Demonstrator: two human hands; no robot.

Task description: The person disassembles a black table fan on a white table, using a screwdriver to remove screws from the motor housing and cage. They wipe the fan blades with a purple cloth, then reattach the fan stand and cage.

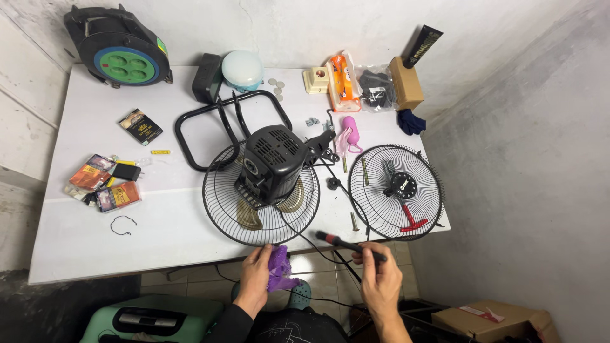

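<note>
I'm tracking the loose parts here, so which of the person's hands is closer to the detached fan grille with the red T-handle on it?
Right. The right hand, holding a screwdriver, sits just below the detached grille's near edge. The left hand, gripping a purple cloth, is farther off, under the fan's rear grille.

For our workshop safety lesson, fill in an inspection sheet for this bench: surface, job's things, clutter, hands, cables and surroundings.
Surface: white table against a pale wall.
Job's things: fan motor lying on a black wire grille; second grille at the right edge, partly overhanging.
Clutter: small packets, boxes, a dome lamp, loose bolts.
Hands: left hand holds a purple cloth at the grille rim; right hand holds a black, red-tipped screwdriver.
Cables: black cord runs off the front edge; cable reel at the back left.
Surroundings: cardboard box and green case on the floor.
</note>
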